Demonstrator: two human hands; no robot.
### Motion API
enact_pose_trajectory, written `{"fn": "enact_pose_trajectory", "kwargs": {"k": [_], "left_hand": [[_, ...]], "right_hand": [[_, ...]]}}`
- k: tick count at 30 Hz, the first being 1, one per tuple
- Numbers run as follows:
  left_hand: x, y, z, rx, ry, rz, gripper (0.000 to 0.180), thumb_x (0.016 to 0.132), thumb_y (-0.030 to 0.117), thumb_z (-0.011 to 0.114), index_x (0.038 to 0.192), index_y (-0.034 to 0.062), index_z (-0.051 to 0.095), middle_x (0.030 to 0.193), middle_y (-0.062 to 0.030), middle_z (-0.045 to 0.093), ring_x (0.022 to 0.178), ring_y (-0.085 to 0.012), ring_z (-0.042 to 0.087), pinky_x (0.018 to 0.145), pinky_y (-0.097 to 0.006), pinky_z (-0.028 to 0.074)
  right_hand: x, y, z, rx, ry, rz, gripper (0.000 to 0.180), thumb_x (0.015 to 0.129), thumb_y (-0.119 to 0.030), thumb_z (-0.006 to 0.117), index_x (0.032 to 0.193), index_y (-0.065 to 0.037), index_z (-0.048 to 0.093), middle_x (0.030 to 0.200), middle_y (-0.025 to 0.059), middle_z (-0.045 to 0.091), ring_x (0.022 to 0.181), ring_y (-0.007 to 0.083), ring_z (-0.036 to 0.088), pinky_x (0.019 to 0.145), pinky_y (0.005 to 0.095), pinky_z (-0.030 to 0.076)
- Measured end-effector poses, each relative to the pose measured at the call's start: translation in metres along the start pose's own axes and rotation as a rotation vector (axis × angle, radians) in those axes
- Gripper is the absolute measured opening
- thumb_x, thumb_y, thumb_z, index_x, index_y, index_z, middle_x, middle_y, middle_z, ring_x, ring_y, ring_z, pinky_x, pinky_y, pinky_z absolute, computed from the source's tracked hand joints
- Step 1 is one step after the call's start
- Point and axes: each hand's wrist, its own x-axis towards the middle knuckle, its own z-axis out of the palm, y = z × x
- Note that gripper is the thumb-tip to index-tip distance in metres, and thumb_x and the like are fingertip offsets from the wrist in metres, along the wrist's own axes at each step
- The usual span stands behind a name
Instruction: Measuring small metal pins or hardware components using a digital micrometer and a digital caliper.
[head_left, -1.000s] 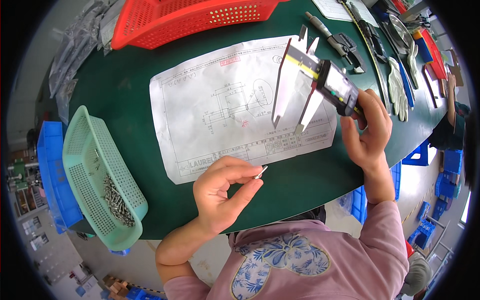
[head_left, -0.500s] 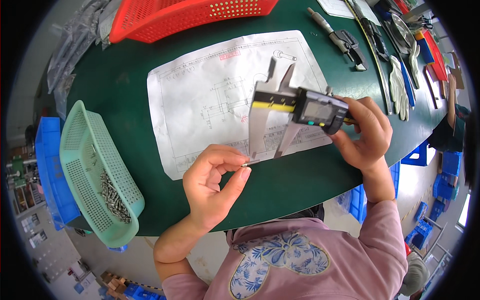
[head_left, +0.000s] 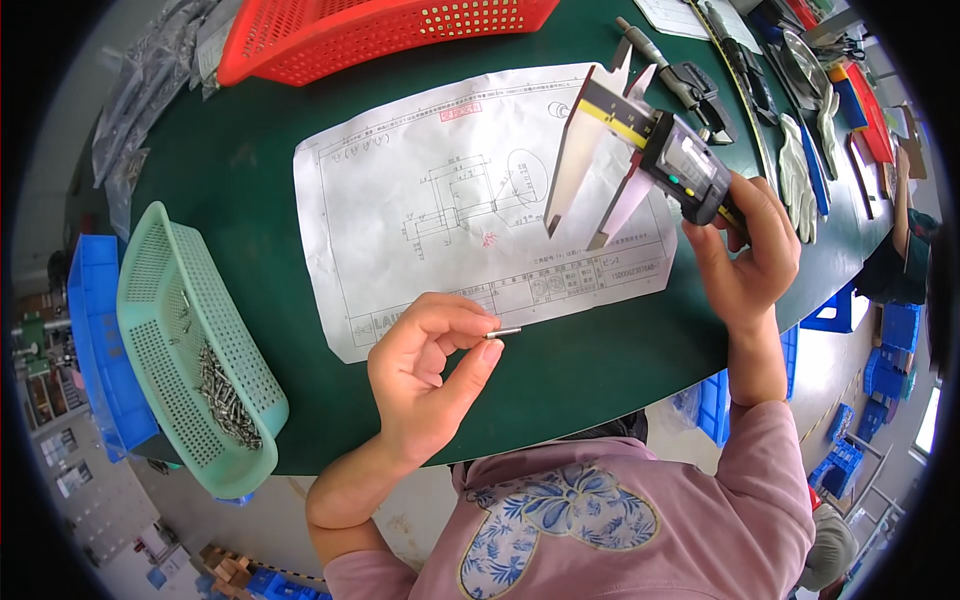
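Observation:
Between thumb and fingertips, my left hand (head_left: 432, 365) pinches a small metal pin (head_left: 507, 331) that points to the right, over the near edge of a paper drawing. My right hand (head_left: 750, 250) grips a digital caliper (head_left: 690, 168) by its right end. The caliper's long jaws are spread and point toward me, with nothing between them, apart from the pin. Beneath both lies the white technical drawing (head_left: 400, 270), flat on the green table (head_left: 560, 385). To the left, a pale green perforated basket (head_left: 205, 290) contains a pile of small metal pins (head_left: 226, 395).
A red perforated basket (head_left: 370, 40) stands at the far side. Far right lie a micrometer (head_left: 690, 90), white gloves (head_left: 797, 180) and a steel rule (head_left: 750, 110). Blue bins (head_left: 105, 345) flank the table's left side. At the far right edge, another person's arm (head_left: 903, 200) shows.
My right hand has carried the caliper up and to the right, away from the pin, and tilted it. The left hand has barely moved and still pinches the pin.

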Motion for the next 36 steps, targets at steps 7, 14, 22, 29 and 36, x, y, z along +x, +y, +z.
{"fn": "enact_pose_trajectory", "kwargs": {"k": [7,14,22,29,36], "left_hand": [[0.000,0.001,0.000,-0.005,0.003,-0.008,0.016,0.074,-0.011,0.053,0.088,-0.0035,0.052,0.090,-0.0100,0.050,0.080,-0.0122,0.052,0.070,-0.023,0.045],[0.001,0.001,0.001,-0.049,0.003,-0.023,0.014,0.075,-0.008,0.053,0.088,-0.0026,0.052,0.088,-0.0091,0.050,0.079,-0.0121,0.051,0.070,-0.023,0.044],[0.001,0.001,0.003,-0.023,0.025,-0.020,0.014,0.076,-0.008,0.053,0.088,-0.0025,0.051,0.087,-0.0083,0.051,0.078,-0.0117,0.051,0.070,-0.024,0.044],[0.000,-0.001,0.000,-0.089,0.035,-0.074,0.016,0.074,-0.009,0.054,0.088,-0.0033,0.051,0.088,-0.0092,0.051,0.080,-0.0120,0.051,0.071,-0.023,0.043],[0.001,-0.001,-0.001,-0.117,0.036,-0.078,0.015,0.074,-0.009,0.054,0.088,-0.0041,0.050,0.089,-0.0094,0.052,0.079,-0.0112,0.052,0.070,-0.023,0.044]], "right_hand": [[0.001,0.004,-0.001,-0.005,0.018,0.017,0.037,0.064,-0.015,0.072,0.091,0.003,0.055,0.065,0.0042,0.050,0.052,0.0080,0.045,0.039,0.0181,0.028],[0.001,0.004,0.000,-0.011,0.019,0.006,0.037,0.064,-0.015,0.071,0.093,0.003,0.055,0.065,0.0044,0.049,0.052,0.0082,0.044,0.039,0.0178,0.028],[0.002,0.006,0.000,-0.019,0.039,0.035,0.036,0.064,-0.014,0.071,0.092,0.002,0.056,0.065,0.0041,0.049,0.051,0.0075,0.044,0.039,0.0179,0.028],[-0.004,0.005,0.001,0.024,-0.080,0.026,0.038,0.063,-0.013,0.070,0.095,0.003,0.056,0.064,0.0049,0.049,0.050,0.0080,0.041,0.039,0.0197,0.027],[0.001,-0.020,0.010,0.134,-0.362,-0.106,0.051,0.053,-0.003,0.064,0.102,0.005,0.053,0.065,0.0105,0.051,0.049,0.0197,0.050,0.044,0.0272,0.041]]}}
